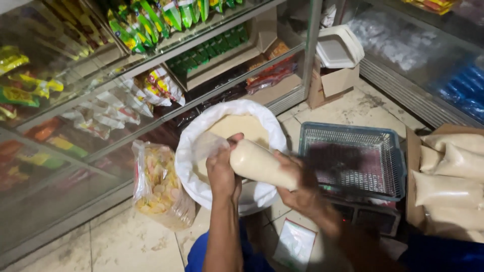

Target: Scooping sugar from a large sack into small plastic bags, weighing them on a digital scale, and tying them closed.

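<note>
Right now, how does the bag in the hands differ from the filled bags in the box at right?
The held bag lies tilted over the big white sack, its neck loose in the left hand; the boxed bags lie stacked and untouched. The held bag's mouth looks open; whether the boxed bags are sealed cannot be told. Both hold pale grain in clear plastic.

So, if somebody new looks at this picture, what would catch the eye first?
Probably the filled bag of pale grain at the centre, held by both hands: the left hand grips its open top, the right hand supports its bottom. Right behind it stands a big white sack of the same grain. A blue basket sits to the right, and a glass cabinet of colourful snack packets fills the left.
</note>
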